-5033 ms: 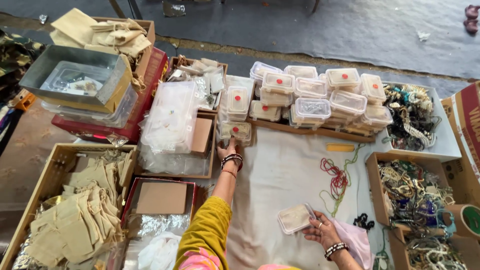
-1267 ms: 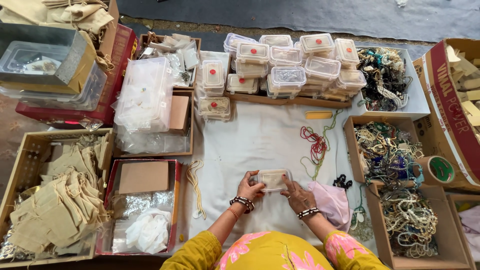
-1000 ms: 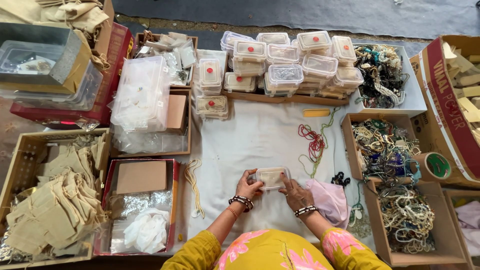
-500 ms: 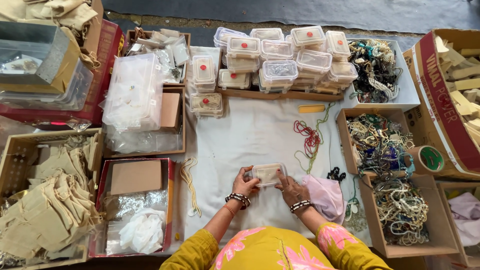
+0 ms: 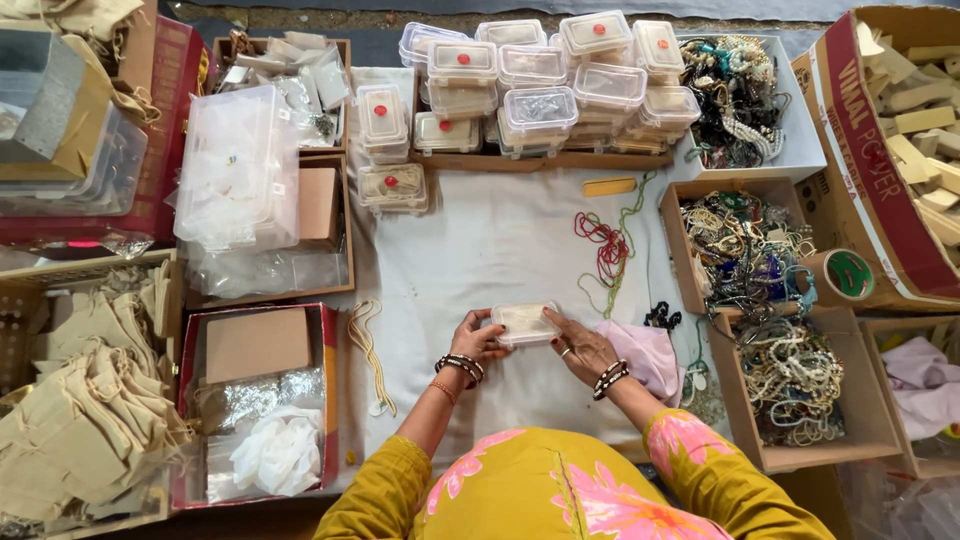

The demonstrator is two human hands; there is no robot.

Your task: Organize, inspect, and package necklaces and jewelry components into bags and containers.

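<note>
A small clear plastic box (image 5: 525, 322) with a pale lid is held between both hands over the white cloth (image 5: 500, 240). My left hand (image 5: 475, 338) grips its left end and my right hand (image 5: 580, 346) grips its right end. Both wrists wear beaded bracelets. A pink cloth (image 5: 645, 355) lies just right of my right hand. A cream cord (image 5: 365, 335) lies left of my left hand. Red and green cords (image 5: 605, 250) lie on the cloth beyond the box.
Several stacked clear boxes with red dots (image 5: 530, 80) stand at the back. Cardboard boxes of tangled jewellery (image 5: 745, 245) and beads (image 5: 800, 375) sit at right, with a green tape roll (image 5: 848, 275). Cloth pouches (image 5: 80, 400) and a red tray (image 5: 255, 400) lie at left.
Five seconds ago my left hand reached toward the far stack while my right held the box. Both hands now hold it together; over the last second they stay nearly still.
</note>
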